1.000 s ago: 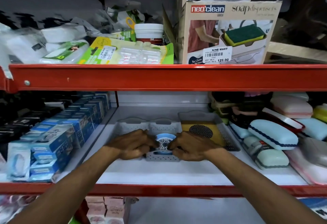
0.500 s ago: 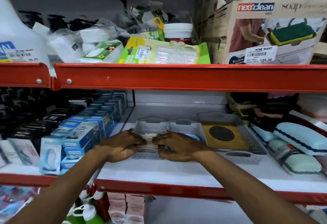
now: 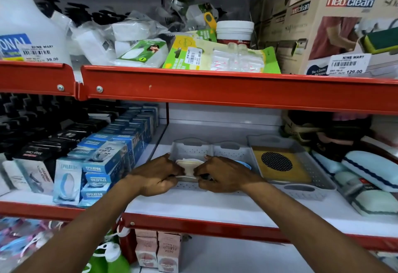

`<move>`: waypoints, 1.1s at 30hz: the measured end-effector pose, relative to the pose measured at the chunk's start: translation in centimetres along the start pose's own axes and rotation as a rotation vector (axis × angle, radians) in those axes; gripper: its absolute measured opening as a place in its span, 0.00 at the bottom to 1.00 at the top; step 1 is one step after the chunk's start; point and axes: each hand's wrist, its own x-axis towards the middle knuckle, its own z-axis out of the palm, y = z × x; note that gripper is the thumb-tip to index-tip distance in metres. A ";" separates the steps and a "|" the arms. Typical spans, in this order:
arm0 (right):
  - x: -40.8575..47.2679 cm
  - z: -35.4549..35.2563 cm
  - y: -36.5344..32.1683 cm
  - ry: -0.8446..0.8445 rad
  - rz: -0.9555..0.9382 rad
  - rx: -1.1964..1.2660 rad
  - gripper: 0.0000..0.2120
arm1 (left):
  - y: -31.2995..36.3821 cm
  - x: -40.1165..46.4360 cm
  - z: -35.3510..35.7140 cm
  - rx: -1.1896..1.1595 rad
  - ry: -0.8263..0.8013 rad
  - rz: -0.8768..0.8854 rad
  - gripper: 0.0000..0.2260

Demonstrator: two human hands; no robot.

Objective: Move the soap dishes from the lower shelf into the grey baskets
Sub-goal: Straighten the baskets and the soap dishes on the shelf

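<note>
Two narrow grey perforated baskets stand side by side on the middle shelf, the left grey basket (image 3: 189,146) and the right grey basket (image 3: 231,149). A cream soap dish (image 3: 189,166) sits over the left basket, gripped from both sides by my left hand (image 3: 157,175) and my right hand (image 3: 224,175). A blue soap dish (image 3: 244,164) peeks out behind my right hand in the right basket. A wider grey basket (image 3: 301,192) to the right holds a yellow dish with a black round grid (image 3: 276,161).
Blue boxes (image 3: 103,165) crowd the shelf to the left. Soap cases in pale blue and green (image 3: 370,169) pile up on the right. The red upper shelf edge (image 3: 215,88) runs overhead. Small pink boxes (image 3: 157,249) stand on the lower shelf.
A second ago my hands held the blue dish over the right narrow basket. They have shifted left and now hold a cream dish over the left basket. The camera view also turned left.
</note>
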 end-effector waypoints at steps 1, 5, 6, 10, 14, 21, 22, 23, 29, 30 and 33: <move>-0.1 -0.1 -0.1 -0.010 0.005 -0.005 0.14 | -0.1 0.1 0.1 0.008 -0.002 -0.001 0.24; -2.1 -1.0 -1.2 0.052 0.047 0.018 0.21 | 0.3 -0.5 0.4 0.013 0.046 0.029 0.31; -3.0 -1.1 -1.6 0.106 0.058 0.024 0.24 | 0.9 -0.9 0.2 0.006 0.078 0.015 0.33; -6.8 -1.0 -3.6 0.277 0.178 -0.020 0.28 | 2.8 -2.0 1.4 0.080 0.254 -0.019 0.32; -8.3 0.5 -4.9 0.403 0.334 -0.054 0.24 | 4.4 -2.3 3.4 0.069 0.376 -0.044 0.26; -8.7 0.5 -4.7 0.255 0.541 -0.096 0.15 | 6.9 -1.1 3.6 0.071 0.433 -0.166 0.22; -8.6 0.4 -4.7 0.229 0.556 -0.109 0.14 | 7.1 -1.0 3.6 0.076 0.419 -0.189 0.23; -8.5 0.3 -4.6 0.210 0.571 -0.119 0.14 | 7.1 -0.9 3.7 0.082 0.408 -0.207 0.25; -8.8 0.3 -4.7 0.162 0.579 -0.101 0.17 | 7.2 -1.4 4.4 0.127 0.430 -0.215 0.26; -9.0 0.2 -4.8 0.167 0.571 -0.095 0.18 | 7.3 -1.7 4.5 0.125 0.432 -0.220 0.25; -9.6 0.3 -5.6 0.102 0.576 -0.078 0.21 | 8.0 -2.8 4.5 0.101 0.426 -0.242 0.27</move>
